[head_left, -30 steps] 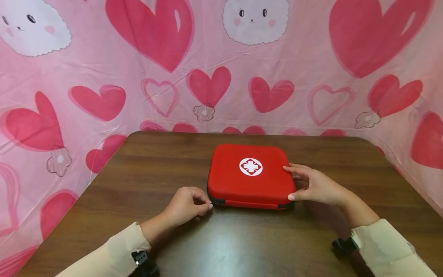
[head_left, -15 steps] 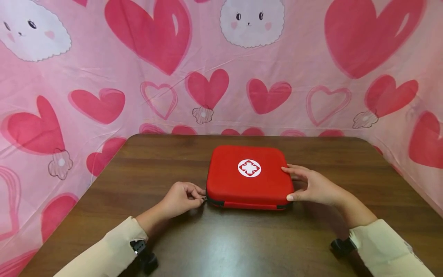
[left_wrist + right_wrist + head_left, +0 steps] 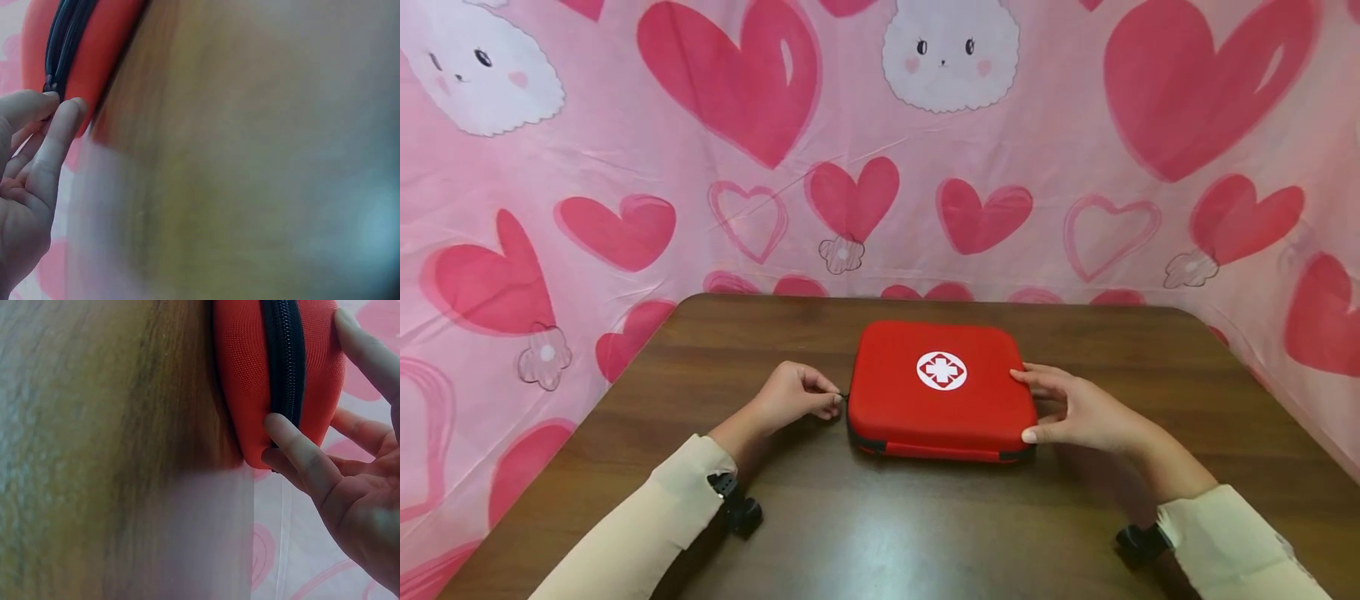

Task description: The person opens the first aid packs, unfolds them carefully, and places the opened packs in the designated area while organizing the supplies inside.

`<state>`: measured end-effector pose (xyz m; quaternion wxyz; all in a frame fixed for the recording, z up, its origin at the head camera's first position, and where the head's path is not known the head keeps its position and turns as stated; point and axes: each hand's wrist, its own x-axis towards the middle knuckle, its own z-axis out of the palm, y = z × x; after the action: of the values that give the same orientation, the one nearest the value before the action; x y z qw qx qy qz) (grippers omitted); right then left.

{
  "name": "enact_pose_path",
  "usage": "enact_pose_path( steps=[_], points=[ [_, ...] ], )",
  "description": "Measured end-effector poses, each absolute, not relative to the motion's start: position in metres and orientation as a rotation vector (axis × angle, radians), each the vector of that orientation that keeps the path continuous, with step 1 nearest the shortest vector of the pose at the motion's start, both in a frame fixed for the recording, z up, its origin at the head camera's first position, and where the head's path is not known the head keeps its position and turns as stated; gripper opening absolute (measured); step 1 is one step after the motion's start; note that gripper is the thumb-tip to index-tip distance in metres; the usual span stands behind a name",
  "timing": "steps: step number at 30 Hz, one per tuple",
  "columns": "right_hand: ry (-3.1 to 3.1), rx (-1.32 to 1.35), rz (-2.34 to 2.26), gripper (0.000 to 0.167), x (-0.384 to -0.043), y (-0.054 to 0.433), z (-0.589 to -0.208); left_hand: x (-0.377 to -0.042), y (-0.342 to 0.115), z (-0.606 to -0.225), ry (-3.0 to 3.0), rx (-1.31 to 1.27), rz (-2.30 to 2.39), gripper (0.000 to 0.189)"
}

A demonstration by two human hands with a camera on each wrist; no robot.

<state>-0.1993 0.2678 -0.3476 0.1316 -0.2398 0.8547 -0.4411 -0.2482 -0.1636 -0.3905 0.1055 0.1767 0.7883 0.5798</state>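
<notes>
A red first-aid case (image 3: 925, 412) with a white cross emblem (image 3: 942, 371) lies flat on the table, its lid down. At the case's left side, my left hand (image 3: 793, 398) pinches the zipper pull between thumb and fingertips. The zipper slider (image 3: 51, 86) shows just beyond those fingertips in the left wrist view, on the black zipper band. My right hand (image 3: 1078, 410) holds the case by its right side, thumb near the front corner and fingers spread along the edge. In the right wrist view, the zipper teeth (image 3: 287, 369) on that side are meshed.
The brown wooden table (image 3: 880, 533) has rounded far corners. Behind it hangs a pink cloth (image 3: 880, 125) printed with hearts and faces. A red carry handle (image 3: 942, 452) runs along the front of the case. Both wrists wear black cameras.
My left hand has moved from the case's front left corner back along its left side, pinching the zipper pull. My right hand keeps its hold on the right side.
</notes>
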Motion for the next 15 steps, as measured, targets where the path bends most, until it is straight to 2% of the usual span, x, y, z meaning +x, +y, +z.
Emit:
enact_pose_path(
  steps=[8, 15],
  points=[
    [2.587, -0.58, -1.221, 0.084, -0.195, 0.258, -0.347, -0.258, -0.166, -0.384, 2.365, 0.464, 1.685, 0.014],
    [2.689, -0.323, -1.168, 0.1, -0.191, 0.239, -0.346, -0.258, -0.166, -0.383, 2.414, 0.485, 1.64, 0.015]
  ],
)
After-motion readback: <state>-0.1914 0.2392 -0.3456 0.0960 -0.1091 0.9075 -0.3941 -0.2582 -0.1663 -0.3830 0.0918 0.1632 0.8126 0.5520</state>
